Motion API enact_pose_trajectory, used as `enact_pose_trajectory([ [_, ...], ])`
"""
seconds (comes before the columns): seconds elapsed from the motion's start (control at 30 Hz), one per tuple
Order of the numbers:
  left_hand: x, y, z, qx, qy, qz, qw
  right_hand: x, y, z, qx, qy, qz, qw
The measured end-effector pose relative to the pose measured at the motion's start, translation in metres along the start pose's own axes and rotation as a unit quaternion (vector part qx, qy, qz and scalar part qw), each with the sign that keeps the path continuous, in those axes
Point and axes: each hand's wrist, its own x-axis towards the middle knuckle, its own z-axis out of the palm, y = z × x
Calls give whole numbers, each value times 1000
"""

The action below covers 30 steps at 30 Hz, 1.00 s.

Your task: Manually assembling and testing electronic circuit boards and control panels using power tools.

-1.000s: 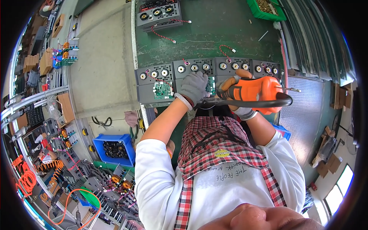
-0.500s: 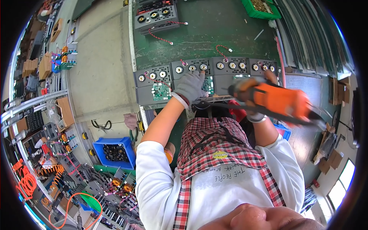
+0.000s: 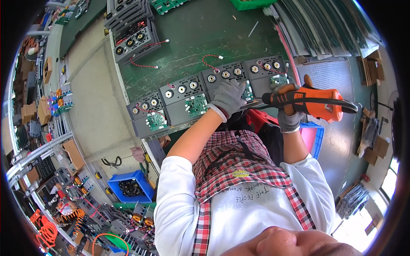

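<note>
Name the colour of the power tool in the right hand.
The power tool is orange and black; best view: head.

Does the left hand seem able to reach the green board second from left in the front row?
Probably yes: the left hand is close beside this green board, and nothing visible lies over it.

Head cam: left fisheye of a side-by-side pair, worn on the head, looking down. Upright, unmirrored. White shirt (image 3: 250,213) is close, filling lower middle. Left hand (image 3: 229,99) and right hand (image 3: 289,114) sit mid-frame, farther off. Green workbench (image 3: 192,40) spans upper middle, beyond both. Very wide: orange coiled hose (image 3: 46,230) lower left, stacked sheets (image 3: 326,27) upper right bowing toward rim.
</note>
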Motion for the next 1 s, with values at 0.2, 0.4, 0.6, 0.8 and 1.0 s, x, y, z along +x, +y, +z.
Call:
enact_pose_trajectory([
  [0.2,4,6,5,29,9,-24,999,9,7,-7,-86,-37,24,995],
  [0.4,5,6,6,15,-5,-39,999,5,27,-27,-52,-108,17,993],
  [0.6,7,7,4,13,-17,-43,999,11,20,-10,120,-220,127,960],
  [0.8,6,7,3,-3,-13,-50,999,13,14,-7,-55,-206,119,970],
  [1.0,-18,-11,11,-169,153,-43,973,30,9,-9,96,-169,42,980],
])
